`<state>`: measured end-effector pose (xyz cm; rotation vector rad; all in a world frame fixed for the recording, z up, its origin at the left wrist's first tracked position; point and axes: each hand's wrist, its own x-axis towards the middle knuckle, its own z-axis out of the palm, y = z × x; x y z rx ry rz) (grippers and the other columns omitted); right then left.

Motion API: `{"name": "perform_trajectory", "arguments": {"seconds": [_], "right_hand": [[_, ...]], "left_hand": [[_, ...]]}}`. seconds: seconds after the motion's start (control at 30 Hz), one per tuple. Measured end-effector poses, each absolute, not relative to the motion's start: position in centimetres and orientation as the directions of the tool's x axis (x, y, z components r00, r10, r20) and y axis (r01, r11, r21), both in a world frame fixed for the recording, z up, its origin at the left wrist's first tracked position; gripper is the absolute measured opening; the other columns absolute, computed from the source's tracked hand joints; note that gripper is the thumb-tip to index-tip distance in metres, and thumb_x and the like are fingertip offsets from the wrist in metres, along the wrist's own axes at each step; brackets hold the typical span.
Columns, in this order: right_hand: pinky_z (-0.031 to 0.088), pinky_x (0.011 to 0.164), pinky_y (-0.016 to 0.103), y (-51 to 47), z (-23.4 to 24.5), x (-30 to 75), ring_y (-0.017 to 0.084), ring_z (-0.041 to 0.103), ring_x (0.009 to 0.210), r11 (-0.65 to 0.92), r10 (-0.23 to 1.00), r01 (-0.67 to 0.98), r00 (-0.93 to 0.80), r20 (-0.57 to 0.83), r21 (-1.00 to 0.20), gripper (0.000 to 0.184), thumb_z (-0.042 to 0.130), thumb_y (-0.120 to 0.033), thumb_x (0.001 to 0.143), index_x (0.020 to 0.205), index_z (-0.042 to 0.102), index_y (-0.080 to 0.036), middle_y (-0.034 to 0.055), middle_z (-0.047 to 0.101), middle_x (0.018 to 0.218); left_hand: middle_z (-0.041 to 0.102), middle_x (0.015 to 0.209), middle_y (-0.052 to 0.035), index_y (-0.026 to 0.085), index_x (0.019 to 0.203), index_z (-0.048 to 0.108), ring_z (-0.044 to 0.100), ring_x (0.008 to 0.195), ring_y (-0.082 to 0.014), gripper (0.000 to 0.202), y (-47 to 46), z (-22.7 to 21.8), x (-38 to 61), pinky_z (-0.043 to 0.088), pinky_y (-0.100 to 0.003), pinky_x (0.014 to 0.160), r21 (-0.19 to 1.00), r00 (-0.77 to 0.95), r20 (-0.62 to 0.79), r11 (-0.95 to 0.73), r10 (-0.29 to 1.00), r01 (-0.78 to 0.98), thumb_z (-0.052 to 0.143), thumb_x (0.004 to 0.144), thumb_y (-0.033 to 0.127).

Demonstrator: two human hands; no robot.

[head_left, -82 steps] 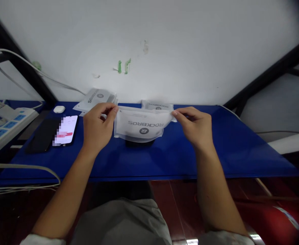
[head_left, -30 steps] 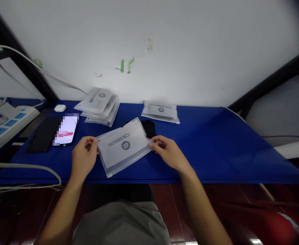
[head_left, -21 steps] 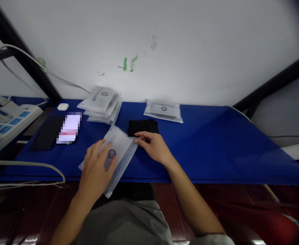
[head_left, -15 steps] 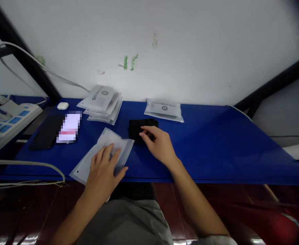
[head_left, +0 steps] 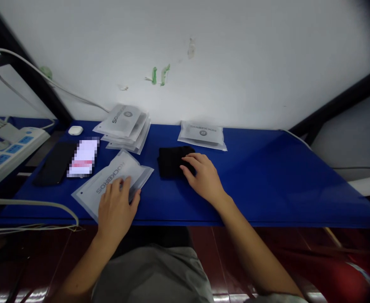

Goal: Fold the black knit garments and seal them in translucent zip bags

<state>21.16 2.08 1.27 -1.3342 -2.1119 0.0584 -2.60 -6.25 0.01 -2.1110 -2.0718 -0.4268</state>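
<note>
My left hand [head_left: 117, 206] lies with its fingers spread on a frosted plastic zip bag [head_left: 109, 182] printed ROCKBROS, near the table's front edge. The palm and fingers cover the bag's lower right part. A folded black cloth item [head_left: 170, 163] lies flat to the right of that bag; its exact kind cannot be made out. At its right edge is my right hand [head_left: 205, 176], thumb and fingertips a little apart and resting on or just over the cloth. Part of the cloth is hidden behind those fingers.
Behind, a stack of several similar bags [head_left: 125, 124] lies left of centre, and one filled bag [head_left: 202, 134] by the wall. At left are a lit phone [head_left: 83, 158], a dark phone-like slab [head_left: 55, 164], a white earbud case [head_left: 75, 130] and a power strip [head_left: 14, 151] with cables.
My left hand has moved left, and the bag under it has shifted left and slightly back. My right hand has slid a little right across the black cloth, which stays nearly in place.
</note>
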Motion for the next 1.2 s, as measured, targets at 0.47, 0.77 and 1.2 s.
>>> {"name": "perform_trajectory", "arguments": {"seconds": [0.47,0.77,1.2], "right_hand": [[0.049,0.084,0.05,2.7,0.4,21.0,0.032,0.058,0.107,0.503,0.828,0.798,-0.333,0.452,-0.332,0.026,0.052,-0.027,0.089,0.11,0.066,-0.02,0.0148,0.063,0.116],[0.05,0.085,0.05,2.8,0.0,21.0,0.032,0.059,0.107,0.506,0.828,0.793,-0.338,0.447,-0.339,0.026,0.053,-0.028,0.09,0.109,0.066,-0.018,0.0151,0.064,0.115],[0.049,0.094,0.049,2.9,-0.7,21.1,0.029,0.057,0.113,0.542,0.813,0.757,-0.363,0.455,-0.364,0.029,0.054,-0.03,0.09,0.113,0.065,-0.016,0.0145,0.063,0.121]], "left_hand": [[0.056,0.114,-0.0176,0.014,0.126,0.055,0.053,0.1,-0.0322,0.042,-3.5,0.2,-1.5,0.047,-0.043,0.077,0.035,0.011,0.337,-0.024,0.941,0.999,0.045,0.091,0.035],[0.052,0.125,-0.021,0.013,0.125,0.056,0.048,0.109,-0.0375,0.041,-1.6,0.6,-1.2,0.044,-0.05,0.083,0.058,-0.006,0.325,-0.014,0.946,0.998,0.042,0.091,0.03],[0.052,0.125,-0.0187,0.013,0.125,0.056,0.047,0.111,-0.0361,0.04,-0.3,0.8,-3.4,0.043,-0.048,0.084,0.038,-0.178,0.317,0.175,0.932,0.984,0.045,0.091,0.032]]}}
